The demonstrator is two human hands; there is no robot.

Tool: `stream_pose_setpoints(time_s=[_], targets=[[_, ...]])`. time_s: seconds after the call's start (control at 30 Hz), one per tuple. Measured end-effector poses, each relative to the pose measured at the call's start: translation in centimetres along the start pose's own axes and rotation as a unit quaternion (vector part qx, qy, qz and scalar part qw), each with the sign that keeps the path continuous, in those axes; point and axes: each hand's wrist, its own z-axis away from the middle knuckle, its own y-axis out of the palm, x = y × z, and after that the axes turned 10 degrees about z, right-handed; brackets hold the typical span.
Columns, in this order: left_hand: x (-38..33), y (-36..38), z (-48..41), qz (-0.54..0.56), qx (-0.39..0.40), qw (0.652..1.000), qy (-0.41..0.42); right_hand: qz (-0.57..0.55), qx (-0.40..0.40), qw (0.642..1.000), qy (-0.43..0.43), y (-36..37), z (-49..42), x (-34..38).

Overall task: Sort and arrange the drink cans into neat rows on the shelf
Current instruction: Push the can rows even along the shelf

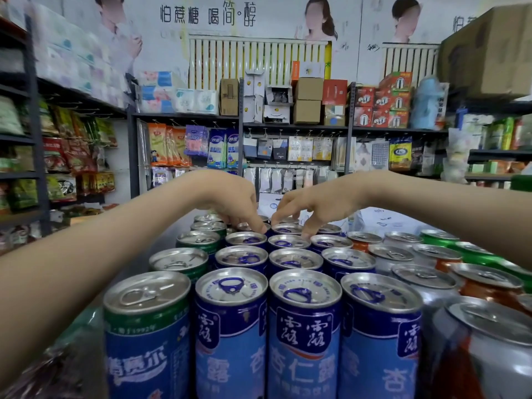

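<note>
Left hand and right hand have bent fingertips on the far blue cans' rims; I cannot tell if they pinch or nudge. Nearer rows look neat. To the right hand's right, the mixed cans seem unsorted.

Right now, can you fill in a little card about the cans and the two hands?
place: a shop, all cans standing upright
middle: blue cans with blue pull tabs, three rows side by side
left row: green-rimmed cans with silver tabs
right side: silver cans, orange cans and green cans, mixed together
left hand: fingertips down on can tops at the far end; grip unclear
right hand: thumb and fingers pinch the rim of the far blue can
</note>
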Motion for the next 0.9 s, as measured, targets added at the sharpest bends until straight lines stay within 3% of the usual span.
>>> stream_pose_setpoints(time_s=[0.2,0.37,0.5,0.73,0.9], targets=[[0.5,-0.4,-0.7,0.043,0.015,0.999,-0.008,-0.015,-0.002,1.000,-0.009,-0.3,0.2,-0.4],[0.5,-0.7,-1.9,0.021,-0.032,0.999,-0.003,-0.064,-0.039,0.995,0.063,-0.4,1.7,-1.8],[0.7,-0.2,-3.0,0.006,-0.019,1.000,-0.011,-0.046,0.000,0.992,0.122,0.5,2.1,-2.7],[1.2,0.0,-4.5,0.059,0.010,0.998,-0.018,-0.096,0.001,0.990,0.102,0.8,1.8,-3.4],[1.4,0.3,-4.5,0.095,-0.012,0.995,-0.025,-0.144,0.025,0.985,0.093,0.9,1.9,-3.4]])
